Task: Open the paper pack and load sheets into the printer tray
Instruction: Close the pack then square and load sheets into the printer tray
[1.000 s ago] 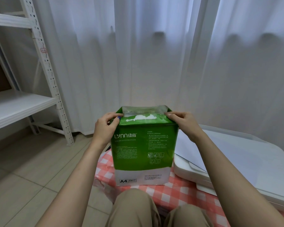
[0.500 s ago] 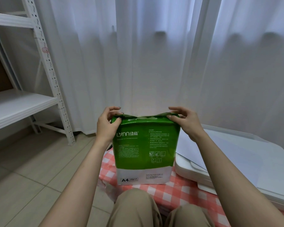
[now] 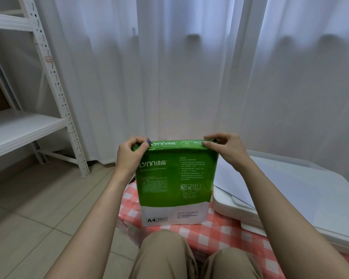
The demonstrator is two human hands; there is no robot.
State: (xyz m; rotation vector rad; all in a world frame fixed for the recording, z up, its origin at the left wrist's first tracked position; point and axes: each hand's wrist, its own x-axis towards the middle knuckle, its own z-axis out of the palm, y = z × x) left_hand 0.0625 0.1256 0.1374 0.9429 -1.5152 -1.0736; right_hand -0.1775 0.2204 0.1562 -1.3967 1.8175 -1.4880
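Observation:
A green and white A4 paper pack [image 3: 174, 184] stands upright on a red-checked cloth [image 3: 216, 236]. My left hand [image 3: 130, 156] pinches the pack's top left corner, fingers curled over the wrapper. At the top right corner my right hand [image 3: 226, 150] pinches the wrapper flap between thumb and fingers. The top flap lies folded flat, so no sheets show. A white printer [image 3: 286, 200] sits just right of the pack, with white sheets lying on top of it.
A white metal shelf rack [image 3: 55, 93] stands at the left on the tiled floor [image 3: 38, 208]. White curtains [image 3: 189, 67] hang behind the table. My knees in tan trousers [image 3: 163, 258] are at the bottom, against the table's near edge.
The pack's top was spread open a second ago, showing white paper inside. Both hands have brought the flap together and folded it flat over the top.

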